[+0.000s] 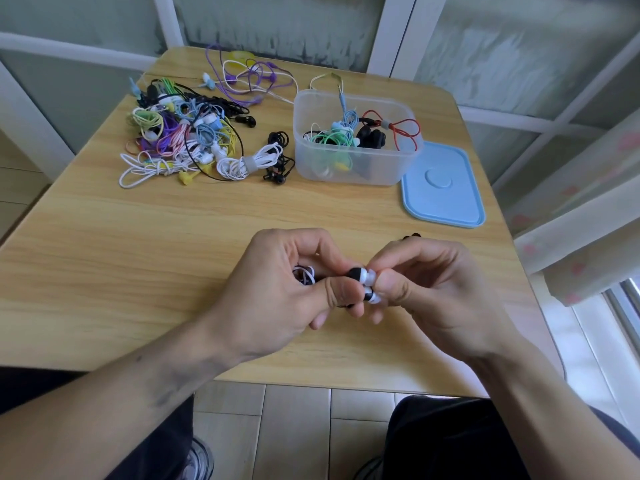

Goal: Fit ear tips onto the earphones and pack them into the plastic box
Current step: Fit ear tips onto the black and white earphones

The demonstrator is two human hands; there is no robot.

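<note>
My left hand (277, 289) grips a pair of black-and-white earphones (360, 273), their coiled cord (304, 273) bundled in the palm. My right hand (426, 282) pinches a pale ear tip (371, 276) against the upper earbud. A second earbud (372, 296) pokes out just below. The clear plastic box (356, 168) stands at the back right of the table with several bundled earphones inside. A colourful heap of earphones (183, 140) lies at the back left.
The box's blue lid (443, 188) lies flat to the right of the box. A white bundle (249, 162) and a black earphone set (278, 161) lie between heap and box. Small dark pieces (412, 236) sit behind my right hand. The wooden table (138, 258) ends near my knees.
</note>
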